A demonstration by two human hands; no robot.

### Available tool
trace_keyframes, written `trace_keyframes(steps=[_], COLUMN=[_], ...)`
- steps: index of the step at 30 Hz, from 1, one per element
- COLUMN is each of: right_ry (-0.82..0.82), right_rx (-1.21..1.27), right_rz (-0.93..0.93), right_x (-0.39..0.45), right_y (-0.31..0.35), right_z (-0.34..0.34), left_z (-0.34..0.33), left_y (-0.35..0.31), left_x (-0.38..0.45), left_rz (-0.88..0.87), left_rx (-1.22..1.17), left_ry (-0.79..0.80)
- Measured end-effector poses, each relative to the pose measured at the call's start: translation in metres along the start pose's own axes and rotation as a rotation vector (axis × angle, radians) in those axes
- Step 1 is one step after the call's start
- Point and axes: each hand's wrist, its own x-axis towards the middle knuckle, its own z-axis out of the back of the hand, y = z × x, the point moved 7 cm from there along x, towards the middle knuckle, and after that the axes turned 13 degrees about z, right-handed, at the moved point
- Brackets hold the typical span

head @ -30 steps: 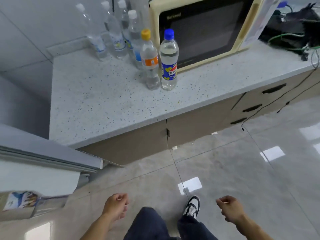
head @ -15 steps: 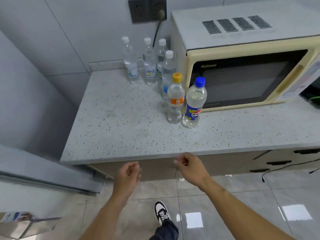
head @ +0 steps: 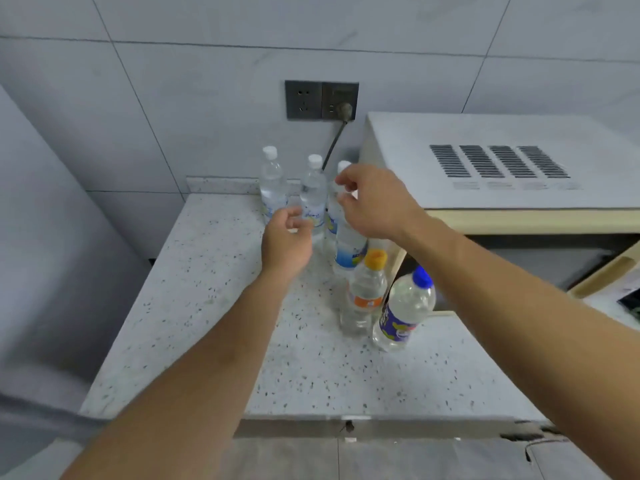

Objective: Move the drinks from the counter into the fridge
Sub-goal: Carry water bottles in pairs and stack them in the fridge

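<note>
Six bottles (head: 362, 292) are stood on the speckled counter (head: 194, 306) left of the microwave (head: 502, 168), below a wall socket (head: 321, 100); left hand (head: 285, 242) and right hand (head: 375, 202) are held loosely curled, gripping nothing.

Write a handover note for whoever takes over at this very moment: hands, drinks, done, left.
Left hand: loosely curled, holding nothing, in front of the white-capped water bottles.
Right hand: fingers spread at the neck of the nearest water bottle; grip not yet closed.
Drinks: the water bottles by the wall, the orange-capped bottle and blue-capped bottle in front of the microwave, all upright on the counter.
Done: no drink lifted yet.
Left: carry every bottle to the fridge, which is out of view.
</note>
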Motion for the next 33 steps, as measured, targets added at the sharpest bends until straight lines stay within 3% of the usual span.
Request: trace_keyframes(steps=[3, 5, 9, 16, 25, 27, 33], right_ry=[0.245, 0.342, 0.417, 0.441, 0.387, 0.417, 0.455], right_rx=[-0.332, -0.419, -0.465, -0.396, -0.432, -0.432, -0.478], right_rz=[0.008, 0.035, 0.057, -0.018, 0.008, 0.042, 0.129], right_x=[0.029, 0.037, 0.044, 0.049, 0.037, 0.032, 0.024], right_y=[-0.011, -0.012, -0.020, -0.033, -0.030, -0.024, -0.011], right_z=[-0.010, -0.018, -0.034, -0.059, -0.053, -0.058, -0.065], left_z=[-0.018, -0.031, -0.062, -0.104, -0.105, -0.093, -0.036], left_y=[-0.042, -0.062, -0.083, -0.089, -0.092, -0.079, -0.039], left_x=[0.032, 0.049, 0.077, 0.105, 0.078, 0.069, 0.042], left_rz=[-0.150, -0.262, -0.426, -0.610, -0.510, -0.417, -0.354], left_rx=[0.204, 0.415, 0.751, 1.125, 0.746, 0.640, 0.492], left_ry=[0.012, 0.045, 0.178, 0.302, 0.312, 0.306, 0.215])
